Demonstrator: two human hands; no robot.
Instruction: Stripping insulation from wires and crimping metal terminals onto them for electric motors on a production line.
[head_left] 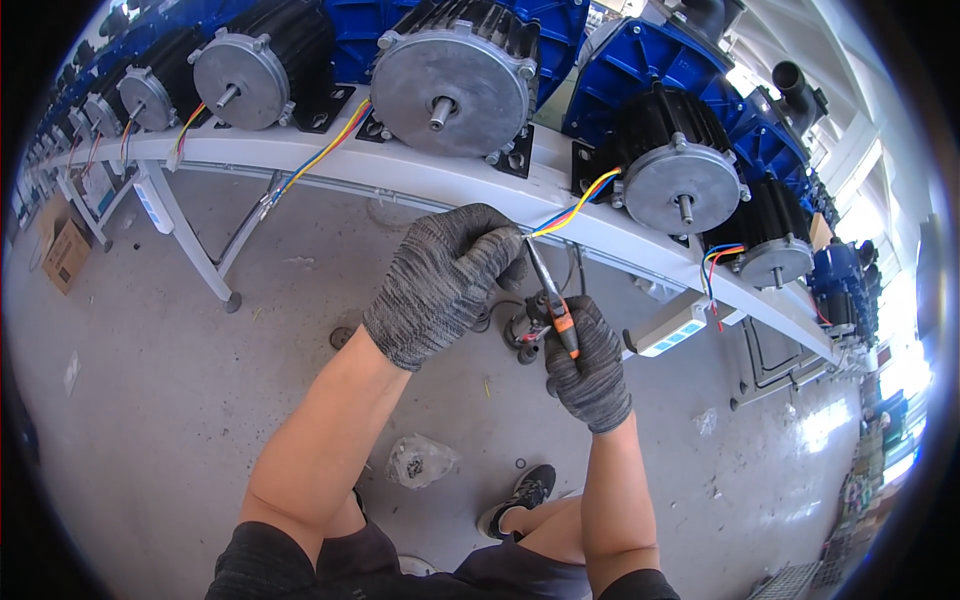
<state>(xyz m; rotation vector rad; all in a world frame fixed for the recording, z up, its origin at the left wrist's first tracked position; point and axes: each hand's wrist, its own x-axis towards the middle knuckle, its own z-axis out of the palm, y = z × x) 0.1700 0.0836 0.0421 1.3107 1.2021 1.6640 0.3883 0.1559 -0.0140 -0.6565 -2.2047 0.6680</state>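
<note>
Both my hands wear grey knitted gloves and meet in front of the white bench rail. Thumb and fingers of my left hand (pixel 440 285) are pinched on the ends of the yellow, blue and red wires (pixel 578 207). These wires run out of a black motor (pixel 675 185) with a silver end plate and a short shaft. My right hand (pixel 590 372) is closed around pliers (pixel 561 318) with orange and black handles. Their slim nose points up and touches or nearly touches the wire ends at my left fingertips. The fingertips partly hide the wire ends.
More motors, such as a large one (pixel 455 90), stand in a row along the white bench (pixel 330 150), backed by blue housings. Other wire bundles (pixel 325 152) hang over its edge. A power strip (pixel 672 335) sits below. A plastic bag (pixel 422 461) and cardboard box (pixel 66 246) lie on the floor.
</note>
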